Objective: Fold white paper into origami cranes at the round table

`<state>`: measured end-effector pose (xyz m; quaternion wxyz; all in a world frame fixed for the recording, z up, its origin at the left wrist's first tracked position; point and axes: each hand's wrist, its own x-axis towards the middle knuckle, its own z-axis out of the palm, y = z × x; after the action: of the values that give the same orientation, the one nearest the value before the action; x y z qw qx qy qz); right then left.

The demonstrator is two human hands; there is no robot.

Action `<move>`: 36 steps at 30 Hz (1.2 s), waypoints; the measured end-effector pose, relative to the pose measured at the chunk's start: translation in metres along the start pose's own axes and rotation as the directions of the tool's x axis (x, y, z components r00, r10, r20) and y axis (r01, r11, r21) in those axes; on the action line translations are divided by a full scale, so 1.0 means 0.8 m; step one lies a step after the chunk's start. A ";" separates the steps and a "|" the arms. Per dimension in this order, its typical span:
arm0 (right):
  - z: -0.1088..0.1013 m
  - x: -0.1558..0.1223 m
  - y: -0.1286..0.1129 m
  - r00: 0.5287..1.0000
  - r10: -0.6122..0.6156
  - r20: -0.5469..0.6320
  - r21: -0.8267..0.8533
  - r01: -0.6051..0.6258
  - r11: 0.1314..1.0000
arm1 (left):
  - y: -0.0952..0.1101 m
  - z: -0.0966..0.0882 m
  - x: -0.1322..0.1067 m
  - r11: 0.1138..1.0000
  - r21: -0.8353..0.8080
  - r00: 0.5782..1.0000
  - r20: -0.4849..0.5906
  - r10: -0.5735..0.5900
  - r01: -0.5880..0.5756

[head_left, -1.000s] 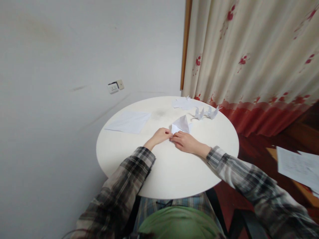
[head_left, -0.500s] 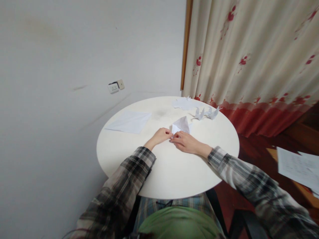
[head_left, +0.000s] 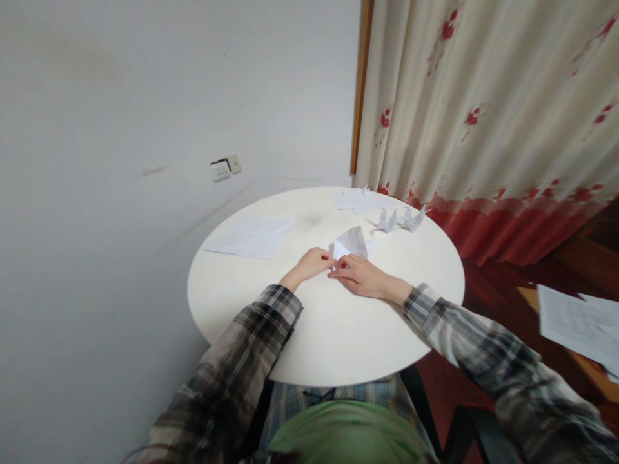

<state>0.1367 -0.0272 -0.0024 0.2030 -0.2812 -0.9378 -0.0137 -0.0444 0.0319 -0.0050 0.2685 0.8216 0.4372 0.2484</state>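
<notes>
A partly folded white paper [head_left: 353,243] lies on the round white table [head_left: 324,335], with one pointed flap standing up. My left hand [head_left: 313,263] pinches its near left corner with curled fingers. My right hand [head_left: 360,275] presses down on its near edge, fingers closed together on the paper. Both hands meet at the paper's front tip.
A flat white sheet [head_left: 250,236] lies at the table's left. Folded paper cranes [head_left: 402,220] and crumpled paper pieces [head_left: 358,200] sit at the far right edge. A flowered curtain [head_left: 483,116] hangs behind. Printed sheets [head_left: 578,325] rest at the right. A wall socket [head_left: 224,168] is behind.
</notes>
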 end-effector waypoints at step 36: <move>0.002 -0.004 0.020 0.989 0.095 -0.116 0.298 -0.057 0.953 | -0.014 0.013 0.002 0.997 0.003 0.995 -0.069 0.077 -0.077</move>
<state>0.1472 -0.0155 -0.0066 0.3029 -0.2824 -0.9028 0.1156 -0.0434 0.0358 -0.0200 0.2434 0.8289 0.4141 0.2866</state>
